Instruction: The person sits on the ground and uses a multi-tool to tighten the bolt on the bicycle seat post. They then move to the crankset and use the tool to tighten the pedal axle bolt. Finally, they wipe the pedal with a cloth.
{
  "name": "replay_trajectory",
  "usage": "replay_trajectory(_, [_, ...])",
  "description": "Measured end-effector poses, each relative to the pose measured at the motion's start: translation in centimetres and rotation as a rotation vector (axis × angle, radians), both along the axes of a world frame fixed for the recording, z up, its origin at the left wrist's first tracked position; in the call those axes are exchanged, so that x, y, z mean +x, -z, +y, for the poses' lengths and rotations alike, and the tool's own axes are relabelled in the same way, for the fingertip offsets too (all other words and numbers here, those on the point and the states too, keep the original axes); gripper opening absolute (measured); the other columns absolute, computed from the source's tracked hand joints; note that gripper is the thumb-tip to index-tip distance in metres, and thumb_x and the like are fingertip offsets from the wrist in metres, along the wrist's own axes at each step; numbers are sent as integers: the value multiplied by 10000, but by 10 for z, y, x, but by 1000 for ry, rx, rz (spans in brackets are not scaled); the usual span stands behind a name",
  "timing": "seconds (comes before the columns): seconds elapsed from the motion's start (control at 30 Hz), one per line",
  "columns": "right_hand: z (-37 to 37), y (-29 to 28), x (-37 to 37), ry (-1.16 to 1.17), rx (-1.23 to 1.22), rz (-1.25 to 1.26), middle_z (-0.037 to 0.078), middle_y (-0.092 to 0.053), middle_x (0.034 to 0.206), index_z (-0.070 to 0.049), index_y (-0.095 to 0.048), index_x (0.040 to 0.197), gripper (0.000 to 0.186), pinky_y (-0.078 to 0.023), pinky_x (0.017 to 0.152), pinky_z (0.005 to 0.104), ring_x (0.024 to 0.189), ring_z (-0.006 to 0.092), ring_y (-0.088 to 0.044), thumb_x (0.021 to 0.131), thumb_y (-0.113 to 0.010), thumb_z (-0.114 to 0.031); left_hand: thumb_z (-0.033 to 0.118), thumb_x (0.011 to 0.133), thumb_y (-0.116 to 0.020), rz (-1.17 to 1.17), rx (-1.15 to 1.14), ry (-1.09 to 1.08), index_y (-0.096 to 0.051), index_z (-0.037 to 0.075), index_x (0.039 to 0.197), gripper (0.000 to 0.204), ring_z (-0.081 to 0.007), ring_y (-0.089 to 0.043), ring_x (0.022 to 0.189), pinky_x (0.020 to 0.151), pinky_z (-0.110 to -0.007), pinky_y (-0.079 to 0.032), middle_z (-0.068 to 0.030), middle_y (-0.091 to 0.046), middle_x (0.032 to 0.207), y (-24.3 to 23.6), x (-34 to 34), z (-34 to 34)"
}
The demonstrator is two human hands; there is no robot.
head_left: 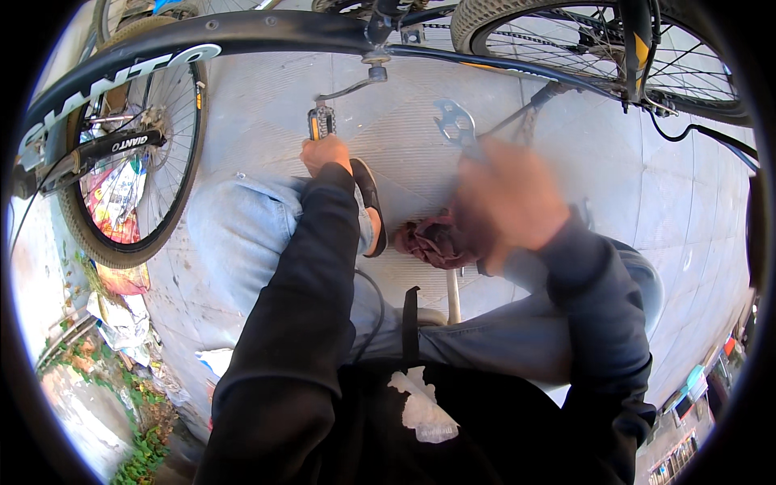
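My left hand [326, 153] is closed round the near end of a black bicycle pedal [322, 123] with an orange reflector. The pedal hangs from a crank arm [356, 86] below the dark bicycle frame [275, 34]. To the right, my right hand [513, 194] is smeared by motion, its fingers curled. From it a flat silver wrench [457, 123] with cut-outs sticks out toward the bike, apart from the pedal. A crumpled dark red cloth [438, 241] lies beside the right hand, partly hidden by it.
The front wheel [194, 153] stands at left, the rear wheel [485, 36] at upper right. A kickstand [525, 109] reaches the grey tiled floor [663, 210]. My shoe [370, 206] is near the left hand. Colourful bags [121, 202] and plants [145, 449] line the left side.
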State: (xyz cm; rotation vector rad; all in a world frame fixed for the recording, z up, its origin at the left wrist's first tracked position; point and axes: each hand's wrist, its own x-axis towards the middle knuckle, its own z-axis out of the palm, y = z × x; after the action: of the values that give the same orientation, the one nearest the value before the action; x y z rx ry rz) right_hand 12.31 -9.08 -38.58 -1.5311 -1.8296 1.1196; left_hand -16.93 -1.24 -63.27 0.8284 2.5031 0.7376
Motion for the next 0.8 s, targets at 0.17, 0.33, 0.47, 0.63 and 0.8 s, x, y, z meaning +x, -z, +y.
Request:
replay_trajectory(0.17, [10,13,-3,-68,126,-136,245,-568,691,16,-589,849,184,-450,635,449,685,426,-565,846,-579,-167,130,707,-720,-205,170,-226,-591,-52,841,260,-352,-658,760,686,-423,-509,-228,-653,818,-36,-9,-3])
replay_trajectory(0.33, [24,40,-5,-89,85,-298,245,-607,770,-5,-621,885,191,-463,693,468,756,429,-584,836,-592,-188,129,726,-741,-149,144,-272,-591,-35,875,268,-265,-625,693,644,-384,-486,-175,-656,815,-69,-11,-9])
replay_trajectory(0.47, [37,52,-4,-107,109,-346,241,-618,796,-15,-633,902,190,-463,714,476,779,424,-592,829,-598,-186,163,711,-765,-152,182,-254,-566,-61,871,340,-325,-642,769,724,-393,-487,-222,-647,861,-121,-4,-20])
replay_trajectory(0.63, [55,46,-14,25,3,-282,228,-631,817,-41,-654,932,195,-465,742,471,806,411,-602,831,-589,-195,172,729,-743,-243,326,42,-572,-65,899,337,-310,-627,744,721,-384,-473,-202,-645,852,-156,-16,-42])
replay_trajectory(0.8, [89,76,-14,-9,100,-396,209,-643,833,-76,-670,977,230,-474,774,450,842,384,-613,845,-574,-238,122,722,-729,-173,296,374,-594,-69,912,301,-275,-636,757,712,-352,-483,-184,-652,814,-196,-21,-32])
